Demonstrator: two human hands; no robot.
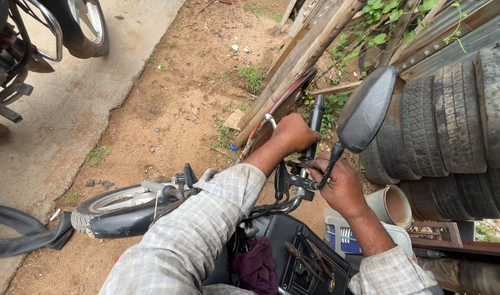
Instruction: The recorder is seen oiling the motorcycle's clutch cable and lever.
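Outdoor yard, sandy dirt ground [168, 104], concrete strip [58, 109] at left. Left hand [293, 134] clamped on black handlebar grip [315, 117] of scooter [206, 218]; right hand [340, 186] pinched on mirror stem [329, 164] just below mirror [366, 109]. Stacked tyres [452, 120] close at right, leaning planks [299, 60] ahead. Front wheel [116, 210] lower left, second motorcycle [36, 33] at upper-left corner. Open dirt left of handlebar.

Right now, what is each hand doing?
Left hand: closed around the black handlebar grip.
Right hand: closed at the base of the mirror stem; whether it holds a tool cannot be told.
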